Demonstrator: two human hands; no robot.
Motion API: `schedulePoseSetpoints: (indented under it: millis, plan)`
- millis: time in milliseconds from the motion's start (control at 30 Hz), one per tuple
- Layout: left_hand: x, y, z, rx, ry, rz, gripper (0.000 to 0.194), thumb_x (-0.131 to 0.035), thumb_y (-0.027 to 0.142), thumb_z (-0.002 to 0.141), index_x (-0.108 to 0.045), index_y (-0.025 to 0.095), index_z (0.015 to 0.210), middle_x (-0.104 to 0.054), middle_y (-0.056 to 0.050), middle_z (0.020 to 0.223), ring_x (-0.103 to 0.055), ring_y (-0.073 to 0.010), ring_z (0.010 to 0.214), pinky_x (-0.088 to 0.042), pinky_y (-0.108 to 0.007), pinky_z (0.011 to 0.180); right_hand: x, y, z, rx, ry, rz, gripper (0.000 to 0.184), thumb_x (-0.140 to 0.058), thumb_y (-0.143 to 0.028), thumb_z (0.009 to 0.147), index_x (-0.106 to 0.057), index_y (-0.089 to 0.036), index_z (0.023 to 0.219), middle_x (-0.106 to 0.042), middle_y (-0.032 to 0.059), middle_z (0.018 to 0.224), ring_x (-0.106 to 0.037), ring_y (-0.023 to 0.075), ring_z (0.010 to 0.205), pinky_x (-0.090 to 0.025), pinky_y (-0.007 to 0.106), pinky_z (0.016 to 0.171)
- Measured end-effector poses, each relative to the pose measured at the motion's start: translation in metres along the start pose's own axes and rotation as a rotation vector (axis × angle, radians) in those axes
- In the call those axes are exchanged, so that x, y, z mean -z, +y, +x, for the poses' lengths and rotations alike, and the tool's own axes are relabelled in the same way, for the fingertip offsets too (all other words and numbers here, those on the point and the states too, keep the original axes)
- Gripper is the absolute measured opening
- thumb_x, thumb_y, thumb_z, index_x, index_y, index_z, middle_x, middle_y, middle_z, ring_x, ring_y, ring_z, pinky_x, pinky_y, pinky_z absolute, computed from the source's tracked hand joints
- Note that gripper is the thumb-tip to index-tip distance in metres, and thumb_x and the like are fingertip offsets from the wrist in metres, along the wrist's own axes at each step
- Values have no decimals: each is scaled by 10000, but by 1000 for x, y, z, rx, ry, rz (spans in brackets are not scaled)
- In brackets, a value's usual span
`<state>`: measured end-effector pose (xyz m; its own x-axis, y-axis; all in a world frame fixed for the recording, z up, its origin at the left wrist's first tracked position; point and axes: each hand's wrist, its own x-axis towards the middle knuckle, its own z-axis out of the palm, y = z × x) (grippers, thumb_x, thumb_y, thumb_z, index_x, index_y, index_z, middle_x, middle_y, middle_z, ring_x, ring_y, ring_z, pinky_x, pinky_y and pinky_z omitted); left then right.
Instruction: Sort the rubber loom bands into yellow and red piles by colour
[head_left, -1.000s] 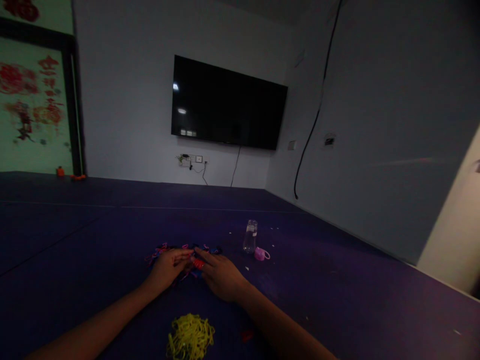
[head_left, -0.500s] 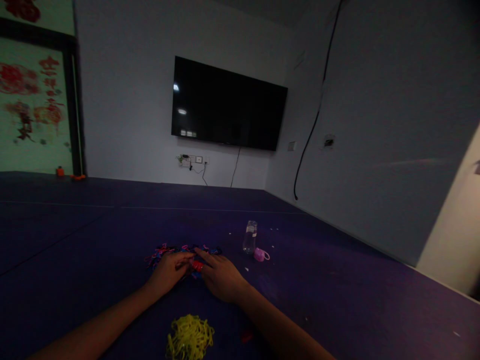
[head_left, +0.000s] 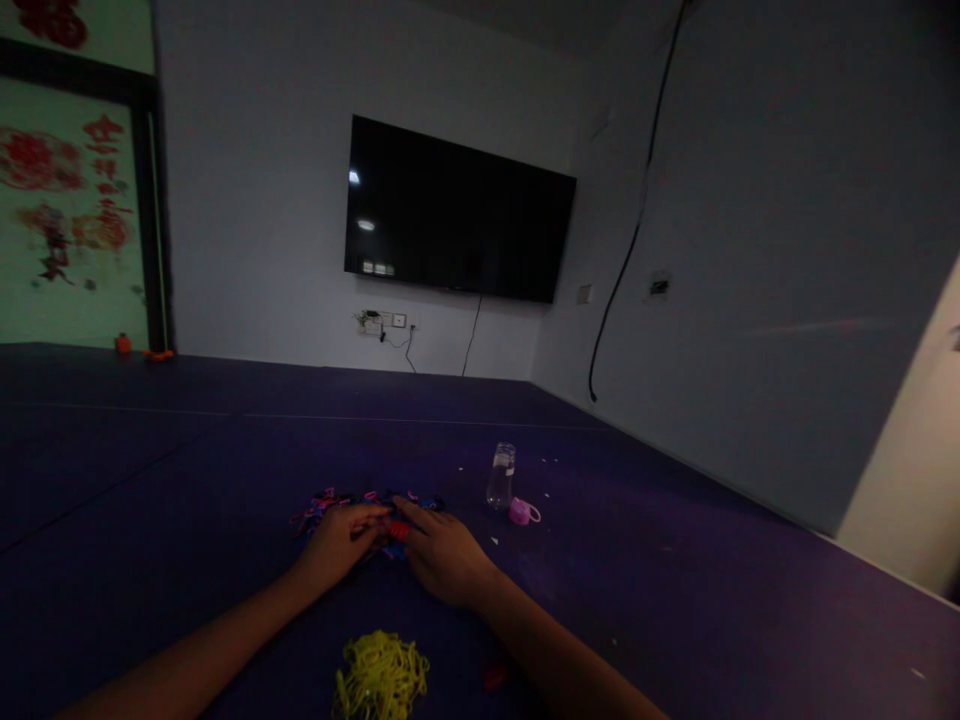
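Observation:
A small heap of mixed pink, blue and dark elastic bands lies on the purple floor mat in front of me. Over its near side my left hand reaches in, its fingertips drawn together; what they pinch is too small and dark to make out. Facing it, my right hand has a bundle of red elastic bands at its fingers, between the two hands. The fingertips of both hands almost meet above the heap. Closer to me, between my forearms, lies a loose pile of yellow elastic bands.
A clear bottle stands right of the heap, a pink lid with a loop beside it. Small white scraps dot the purple mat. A red piece lies by my right forearm. A television hangs on the far wall.
Both hands stay in nearly the same place over the heap, with only slight finger movement at the red bands. The view has shifted very slightly.

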<state>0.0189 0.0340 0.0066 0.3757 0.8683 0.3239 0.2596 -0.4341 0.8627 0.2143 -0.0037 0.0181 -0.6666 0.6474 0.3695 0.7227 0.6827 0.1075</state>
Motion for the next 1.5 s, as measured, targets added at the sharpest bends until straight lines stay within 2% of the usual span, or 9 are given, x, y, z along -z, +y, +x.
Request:
schedulePoseSetpoints:
  millis: [233, 467, 600, 867, 1167, 1367, 1500]
  plan:
    - [0, 1, 0, 10, -28, -60, 309, -524, 238, 735, -677, 157, 990, -742, -66, 903, -701, -220, 825, -551, -331, 753, 0, 0, 1, -8, -10, -5, 397, -399, -202, 878, -445, -196, 1272, -316, 100, 1449, -501, 241, 1138, -433, 388, 907]
    - [-1, 2, -1, -17, -56, 0, 278, -528, 242, 728, -688, 171, 944, -742, -55, 887, -695, -222, 805, -543, -336, 748, 1, -1, 2, -12, -21, 15, 379, -403, -184, 871, -457, -193, 1246, -304, 100, 1454, -488, 231, 1158, -433, 378, 916]
    - [-2, 1, -2, -61, -105, 65, 310, -528, 289, 759, -673, 182, 1012, -739, -44, 883, -686, -223, 803, -536, -325, 736, 0, 0, 2, -10, -22, 22, 385, -413, -178, 859, -456, -189, 1241, -295, 106, 1457, -503, 237, 1138, -439, 389, 910]
    - [-1, 5, -3, -137, -113, 162, 343, -515, 309, 800, -659, 192, 1089, -733, -40, 857, -666, -212, 751, -515, -313, 714, 2, -1, 1, -7, 2, -3, 372, -403, -160, 859, -454, -196, 1225, -297, 108, 1456, -502, 238, 1141, -437, 394, 909]
    - [-1, 5, -3, -212, -83, 228, 355, -470, 220, 802, -654, 210, 1105, -733, -41, 899, -673, -207, 764, -520, -306, 711, -1, -1, 2, 17, 20, -62, 384, -427, -152, 844, -456, -231, 1219, -265, 100, 1471, -499, 251, 1135, -441, 409, 889]
    - [-1, 0, -4, -331, -16, 337, 348, -469, 175, 775, -679, 211, 1050, -708, -57, 1036, -659, -220, 900, -501, -332, 820, -1, -2, 1, 37, 13, -100, 396, -459, -166, 827, -462, -230, 1218, -252, 96, 1478, -505, 259, 1119, -450, 409, 869]
    - [-3, 0, -5, -321, -3, 349, 366, -483, 178, 781, -655, 222, 1101, -711, -46, 1036, -672, -208, 855, -520, -326, 792, 0, -2, 1, 14, 28, -92, 385, -444, -158, 835, -470, -230, 1212, -277, 100, 1467, -520, 253, 1100, -456, 409, 860]
